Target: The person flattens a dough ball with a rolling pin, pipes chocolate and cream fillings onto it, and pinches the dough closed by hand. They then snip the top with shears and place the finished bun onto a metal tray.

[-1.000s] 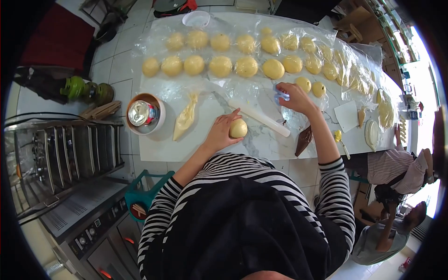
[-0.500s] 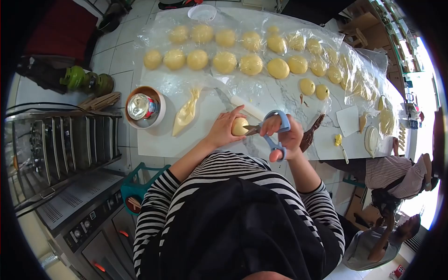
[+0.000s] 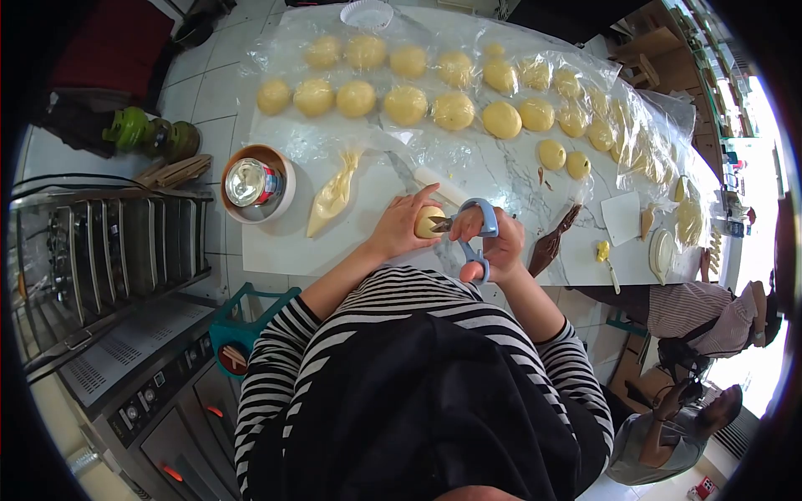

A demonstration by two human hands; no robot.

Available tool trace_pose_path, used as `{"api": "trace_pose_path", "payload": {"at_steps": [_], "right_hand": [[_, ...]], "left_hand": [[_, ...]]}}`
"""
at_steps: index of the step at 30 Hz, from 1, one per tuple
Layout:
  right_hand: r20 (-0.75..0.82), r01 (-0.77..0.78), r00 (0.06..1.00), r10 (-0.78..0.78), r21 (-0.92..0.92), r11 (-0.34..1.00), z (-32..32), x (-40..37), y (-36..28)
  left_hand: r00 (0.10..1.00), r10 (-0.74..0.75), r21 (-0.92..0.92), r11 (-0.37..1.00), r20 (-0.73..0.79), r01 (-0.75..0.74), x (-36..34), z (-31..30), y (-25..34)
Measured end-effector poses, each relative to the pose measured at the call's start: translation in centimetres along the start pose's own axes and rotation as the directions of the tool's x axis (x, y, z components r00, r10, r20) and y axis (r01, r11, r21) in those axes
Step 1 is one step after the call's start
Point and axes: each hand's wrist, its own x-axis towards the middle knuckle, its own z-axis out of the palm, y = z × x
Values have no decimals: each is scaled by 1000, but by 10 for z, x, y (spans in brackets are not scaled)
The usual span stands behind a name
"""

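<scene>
A small pale dough ball (image 3: 428,223) sits near the front edge of the marble-patterned table. My left hand (image 3: 403,224) is closed around its left side. In my right hand (image 3: 501,246) is a pair of scissors (image 3: 480,219) with blue handles; my thumb and fingers are through the loops. The blade tips touch the right side of the ball, the blades only slightly apart. A white rolling pin (image 3: 441,187) lies just behind the ball. Left of my left hand rests a piping bag (image 3: 332,200) with a pale yellow filling, and right of my right hand a piping bag (image 3: 555,242) with a brown filling.
Rows of dough balls (image 3: 405,105) lie under clear plastic at the back. Two small balls (image 3: 551,154) sit uncovered at centre right. A bowl (image 3: 288,200) holding a can (image 3: 249,184) stands left. At right are a white scraper (image 3: 621,217), a spatula (image 3: 614,275) and two people (image 3: 693,313).
My right hand and the scissors have moved left, bringing the blades further over the dough ball. The blades look closer together. My left hand stays on the ball.
</scene>
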Motion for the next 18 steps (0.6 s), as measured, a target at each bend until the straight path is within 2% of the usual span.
{"api": "trace_pose_path", "payload": {"at_steps": [5,8,10,11,12,14,15,16,17,18], "right_hand": [[-52,20,998,-19,19,1000,2,0,1],[-42,-9,999,7,-61,998,0,-5,0],[-178,-85,980,88,21,996,-2,-2,-3],[-272,-41,961,59,73,997,-3,4,-6],[-259,-80,959,114,137,987,-14,6,-5],[-301,-91,950,84,-11,996,-24,34,-20],[-304,-87,949,79,-13,996,-32,40,-22],[-180,-285,953,245,-245,927,-41,44,-23],[-98,-418,899,427,-481,771,-47,49,-22],[-103,-412,903,418,-485,771,-49,51,-11]], "left_hand": [[1000,6,4,1000,-4,-6,1,2,-2],[1000,11,-1,1000,-12,-11,0,6,-5],[1000,-11,-11,1000,-4,11,0,5,-6],[1000,-8,-7,1000,-8,8,1,5,-7],[1000,20,5,1000,-22,-20,0,4,-6],[998,51,17,999,-33,-51,-3,4,-3],[993,65,37,997,-101,-61,-5,2,-2],[982,81,57,996,-168,-72,-8,-1,0],[982,89,60,995,-167,-80,-14,-8,2],[968,46,-38,998,-248,-58,-24,-20,5]]}}
